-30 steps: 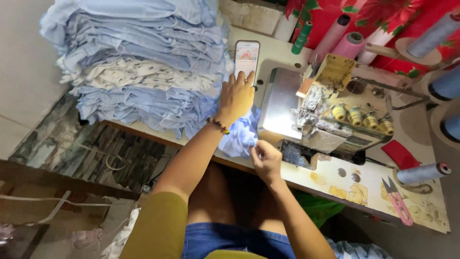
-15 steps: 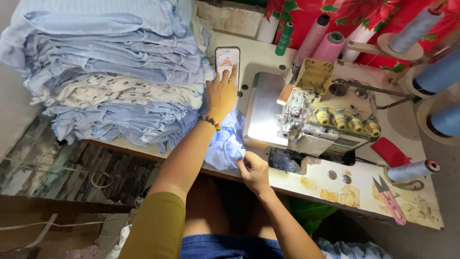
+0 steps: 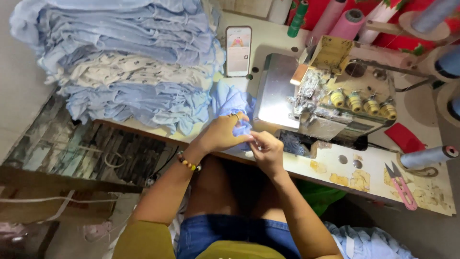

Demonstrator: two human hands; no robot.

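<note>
A small piece of light blue cloth (image 3: 231, 101) lies bunched at the near edge of the sewing table (image 3: 431, 199), just left of the overlock sewing machine (image 3: 335, 96). My left hand (image 3: 221, 133), with a bead bracelet at the wrist, grips the lower part of this cloth. My right hand (image 3: 266, 149) pinches the same cloth right beside it, fingers closed on the fabric. A phone (image 3: 238, 51) with a lit screen lies flat on the table behind the cloth.
A tall stack of folded light blue and printed white garments (image 3: 129, 62) fills the table's left side. Pink thread snips (image 3: 401, 184) and a red object (image 3: 405, 138) lie at the right. Thread cones (image 3: 426, 157) stand around the machine. More blue fabric (image 3: 369, 242) lies by my right knee.
My left hand has left the phone and come back down to the blue cloth. Both hands now hold the cloth together at the table's near edge.
</note>
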